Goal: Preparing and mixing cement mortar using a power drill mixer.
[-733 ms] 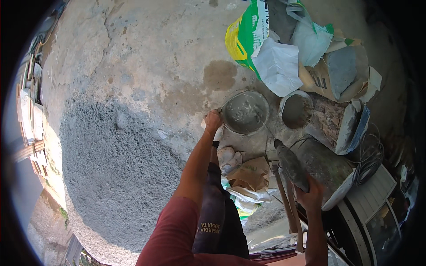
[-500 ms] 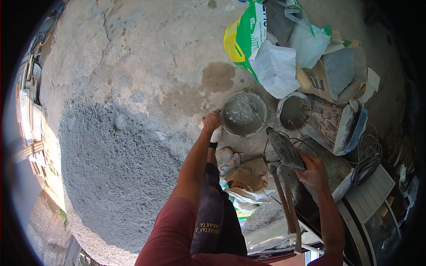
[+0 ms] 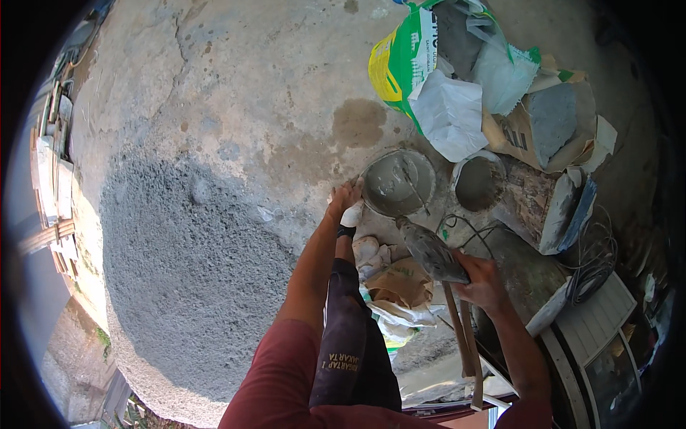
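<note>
A grey power drill (image 3: 434,252) is in my right hand (image 3: 480,280), with my fingers wrapped round its rear end. From its front a thin metal mixing rod (image 3: 414,190) slants into a round bucket (image 3: 430,163). Wet grey mix (image 3: 389,182) lies in this bucket, and the rod's lower end is hidden in it. On the bucket's left side my left hand (image 3: 348,194) grips the rim, fingers bent over it.
Right of the bucket stands a smaller bucket (image 3: 479,184) with grey contents. Torn bags (image 3: 446,114) lie beyond. Wooden handles (image 3: 464,336) and a coiled cable (image 3: 594,261) are at the right. A wide heap of grey sandy material (image 3: 193,279) covers the left ground.
The drill has swung left and slightly nearer to me, and its rod has shifted left within the bucket. My left hand stays at the rim. The whole view has shifted slightly.
</note>
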`<action>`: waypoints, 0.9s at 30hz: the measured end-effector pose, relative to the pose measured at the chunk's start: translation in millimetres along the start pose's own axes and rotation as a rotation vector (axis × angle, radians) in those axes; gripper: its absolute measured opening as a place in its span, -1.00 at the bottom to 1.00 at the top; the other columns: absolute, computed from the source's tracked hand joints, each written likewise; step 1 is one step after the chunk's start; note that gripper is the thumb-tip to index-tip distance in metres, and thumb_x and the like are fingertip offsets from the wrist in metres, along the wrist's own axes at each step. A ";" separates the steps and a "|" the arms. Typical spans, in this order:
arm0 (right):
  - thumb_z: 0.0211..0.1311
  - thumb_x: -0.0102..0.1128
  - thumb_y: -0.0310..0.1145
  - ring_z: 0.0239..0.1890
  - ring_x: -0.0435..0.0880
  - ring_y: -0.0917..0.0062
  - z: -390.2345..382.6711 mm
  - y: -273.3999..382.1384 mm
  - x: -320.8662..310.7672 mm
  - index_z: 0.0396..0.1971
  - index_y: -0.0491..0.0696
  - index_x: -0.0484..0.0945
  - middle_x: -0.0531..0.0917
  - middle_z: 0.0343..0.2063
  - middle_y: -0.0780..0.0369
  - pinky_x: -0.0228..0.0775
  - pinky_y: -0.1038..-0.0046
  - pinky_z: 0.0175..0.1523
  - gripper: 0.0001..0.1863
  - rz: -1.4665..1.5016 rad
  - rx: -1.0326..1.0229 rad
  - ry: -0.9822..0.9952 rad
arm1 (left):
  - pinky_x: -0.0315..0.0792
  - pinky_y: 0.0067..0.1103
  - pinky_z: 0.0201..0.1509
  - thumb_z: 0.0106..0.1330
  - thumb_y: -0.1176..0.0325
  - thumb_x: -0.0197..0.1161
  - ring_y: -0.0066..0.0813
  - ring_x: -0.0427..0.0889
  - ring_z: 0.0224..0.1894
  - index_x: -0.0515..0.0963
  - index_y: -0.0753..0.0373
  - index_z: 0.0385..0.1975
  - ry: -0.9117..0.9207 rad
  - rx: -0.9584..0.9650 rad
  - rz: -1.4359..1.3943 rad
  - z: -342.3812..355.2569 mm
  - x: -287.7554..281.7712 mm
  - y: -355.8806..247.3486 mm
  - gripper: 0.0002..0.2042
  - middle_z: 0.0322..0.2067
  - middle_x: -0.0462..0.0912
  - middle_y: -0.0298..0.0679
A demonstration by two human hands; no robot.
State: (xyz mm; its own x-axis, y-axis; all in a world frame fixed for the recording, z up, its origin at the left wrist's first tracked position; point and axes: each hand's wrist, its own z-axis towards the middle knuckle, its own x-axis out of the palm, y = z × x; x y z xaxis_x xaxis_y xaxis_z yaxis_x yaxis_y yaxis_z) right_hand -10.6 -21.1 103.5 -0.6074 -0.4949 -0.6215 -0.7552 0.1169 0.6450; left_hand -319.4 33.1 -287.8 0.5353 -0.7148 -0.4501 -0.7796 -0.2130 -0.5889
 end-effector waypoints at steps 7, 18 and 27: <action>0.06 0.51 -0.38 -0.26 0.84 0.25 -37.1 -7.0 38.8 -0.03 -0.27 0.65 0.78 -0.33 -0.01 0.61 0.31 -0.22 -0.53 0.208 0.296 -0.143 | 0.46 -0.48 0.19 0.55 0.05 0.13 -0.32 0.65 0.03 0.59 0.45 0.06 -0.529 -0.255 -0.812 -75.3 -45.5 -26.4 -0.52 -0.09 0.70 0.07; 0.14 0.56 -0.23 -0.19 0.69 0.55 -82.9 -10.3 73.8 -0.16 -0.23 0.68 0.76 -0.28 0.21 0.47 0.40 0.02 -0.58 0.626 0.798 -0.623 | 0.48 -0.52 0.06 0.50 0.02 0.22 -0.43 0.63 -0.12 0.62 0.43 0.03 -0.285 -0.323 -1.024 -126.3 15.3 -66.8 -0.52 -0.19 0.72 -0.20; 0.13 0.55 -0.29 -0.36 0.76 0.47 -55.2 24.4 65.5 -0.23 -0.17 0.69 0.76 -0.41 0.13 0.52 0.39 -0.24 -0.68 0.261 0.518 -0.497 | 0.51 -0.52 0.04 0.50 0.05 0.25 -0.46 0.63 -0.13 0.63 0.43 -0.03 -0.197 -0.380 -1.075 -120.8 22.3 -87.5 -0.54 -0.20 0.72 -0.21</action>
State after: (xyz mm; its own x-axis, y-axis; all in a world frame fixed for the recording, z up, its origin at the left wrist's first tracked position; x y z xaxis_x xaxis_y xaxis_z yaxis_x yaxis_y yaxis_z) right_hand -55.2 -98.2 103.0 -0.7291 0.0359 -0.6835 -0.5163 0.6267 0.5836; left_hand -278.5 -44.7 -165.3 0.9969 0.0659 0.0435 0.0789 -0.8586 -0.5065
